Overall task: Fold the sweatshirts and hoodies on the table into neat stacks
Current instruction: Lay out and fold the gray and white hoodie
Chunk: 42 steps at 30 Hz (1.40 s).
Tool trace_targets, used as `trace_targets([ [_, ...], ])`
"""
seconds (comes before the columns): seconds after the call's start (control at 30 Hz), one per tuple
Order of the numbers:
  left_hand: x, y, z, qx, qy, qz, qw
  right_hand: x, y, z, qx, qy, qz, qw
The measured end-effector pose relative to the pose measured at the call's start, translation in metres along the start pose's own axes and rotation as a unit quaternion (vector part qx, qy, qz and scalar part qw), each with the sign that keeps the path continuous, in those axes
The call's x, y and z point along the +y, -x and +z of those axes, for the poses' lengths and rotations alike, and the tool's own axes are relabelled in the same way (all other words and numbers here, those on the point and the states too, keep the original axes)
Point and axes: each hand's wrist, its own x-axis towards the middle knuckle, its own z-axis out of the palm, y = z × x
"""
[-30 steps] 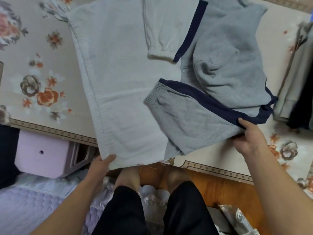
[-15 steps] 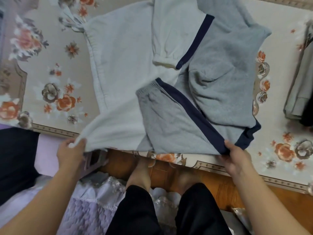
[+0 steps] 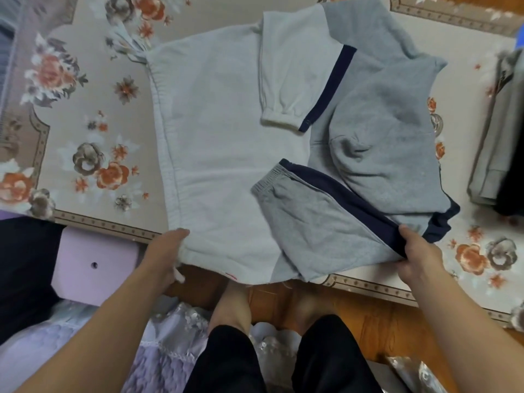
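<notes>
Nearest to us we see the person's legs in black trousers [image 3: 249, 361] and bare feet [image 3: 231, 307] on a wooden floor [image 3: 363, 313], with a lilac quilted cloth [image 3: 158, 361] to the left. Just beyond, the left hand [image 3: 166, 251] grips the near left corner of the hoodie [image 3: 226, 154], thumb on top and fingers tucked under the pale hem. The right hand [image 3: 416, 252] pinches the near right edge, its thumb on the navy stripe where the grey sleeve [image 3: 314, 228] is folded across the body. The hoodie lies flat on the table [image 3: 93, 89], which is covered by a floral cloth; its near edge hangs slightly over the table's front. Farther in, the pale sleeve [image 3: 295, 78] is folded inward, and the grey hood [image 3: 388, 131] lies crumpled on the right half. At the far right edge we make out a stack of folded garments [image 3: 499, 143], grey and dark.
</notes>
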Motion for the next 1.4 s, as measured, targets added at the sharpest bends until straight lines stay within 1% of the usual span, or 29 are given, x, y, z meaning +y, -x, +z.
trace_targets([
  [0.1,0.019,0.003,0.016,0.044,-0.074,0.110,0.990,0.006,-0.006,-0.001,0.002,0.011,-0.004,1.000],
  [0.17,0.033,0.004,0.025,0.061,-0.093,0.185,0.976,0.011,-0.005,-0.001,0.001,0.027,-0.010,1.000],
  [0.23,0.062,0.001,0.033,0.078,-0.146,0.245,0.955,0.021,0.000,-0.001,0.006,0.045,-0.014,0.999],
  [0.3,0.108,-0.010,0.035,0.103,-0.206,0.291,0.929,0.036,0.009,0.005,0.004,0.061,-0.007,0.998],
  [0.4,0.183,-0.027,0.028,0.127,-0.199,0.345,0.909,0.061,0.026,0.019,-0.020,0.079,0.024,0.996],
  [0.47,0.226,-0.029,0.023,0.136,-0.152,0.370,0.906,0.072,0.038,0.034,-0.050,0.081,0.046,0.994],
  [0.53,0.256,-0.025,0.014,0.151,-0.089,0.390,0.904,0.075,0.051,0.052,-0.095,0.080,0.060,0.990],
  [0.57,0.262,-0.023,0.008,0.168,-0.078,0.395,0.900,0.074,0.056,0.060,-0.118,0.079,0.065,0.988],
  [0.6,0.262,-0.022,0.000,0.174,-0.091,0.393,0.898,0.073,0.061,0.067,-0.133,0.076,0.069,0.986],
  [0.67,0.238,-0.023,-0.017,0.194,-0.163,0.348,0.902,0.068,0.063,0.072,-0.126,0.056,0.072,0.988],
  [0.73,0.187,-0.028,-0.032,0.225,-0.219,0.281,0.907,0.064,0.061,0.066,-0.077,0.021,0.073,0.994],
  [0.77,0.153,-0.027,-0.038,0.225,-0.231,0.250,0.913,0.062,0.060,0.058,-0.044,0.003,0.066,0.997],
  [0.83,0.078,-0.021,-0.045,0.196,-0.234,0.206,0.930,0.059,0.059,0.037,0.032,-0.016,0.041,0.999],
  [0.9,0.013,-0.006,-0.045,0.169,-0.202,0.162,0.951,0.056,0.058,0.013,0.074,-0.015,0.025,0.997],
  [0.97,-0.030,0.012,-0.041,0.137,-0.150,0.156,0.967,0.054,0.057,-0.006,0.088,-0.004,0.022,0.996],
  [1.0,-0.046,0.016,-0.039,0.123,-0.138,0.173,0.967,0.053,0.056,-0.013,0.078,0.005,0.022,0.997],
  [1.1,-0.071,0.015,-0.039,0.098,-0.201,0.198,0.954,0.052,0.052,-0.025,0.057,0.028,0.017,0.998],
  [1.13,-0.076,0.015,-0.040,0.096,-0.223,0.204,0.948,0.052,0.052,-0.026,0.069,0.042,0.006,0.997],
  [1.17,-0.079,0.015,-0.041,0.100,-0.235,0.213,0.943,0.051,0.053,-0.026,0.093,0.079,-0.012,0.992],
  [1.23,-0.081,0.020,-0.044,0.127,-0.239,0.236,0.933,0.047,0.058,-0.024,0.148,0.206,-0.065,0.965],
  [1.27,-0.082,0.021,-0.045,0.137,-0.240,0.253,0.927,0.046,0.062,-0.022,0.163,0.267,-0.097,0.945],
  [1.3,-0.081,0.023,-0.046,0.135,-0.244,0.267,0.923,0.045,0.067,-0.019,0.162,0.322,-0.142,0.922],
  [1.33,-0.081,0.021,-0.047,0.125,-0.251,0.274,0.920,0.044,0.072,-0.015,0.144,0.373,-0.205,0.894],
  [1.4,-0.079,0.019,-0.047,0.088,-0.254,0.236,0.934,0.045,0.079,-0.002,0.080,0.451,-0.348,0.818],
])
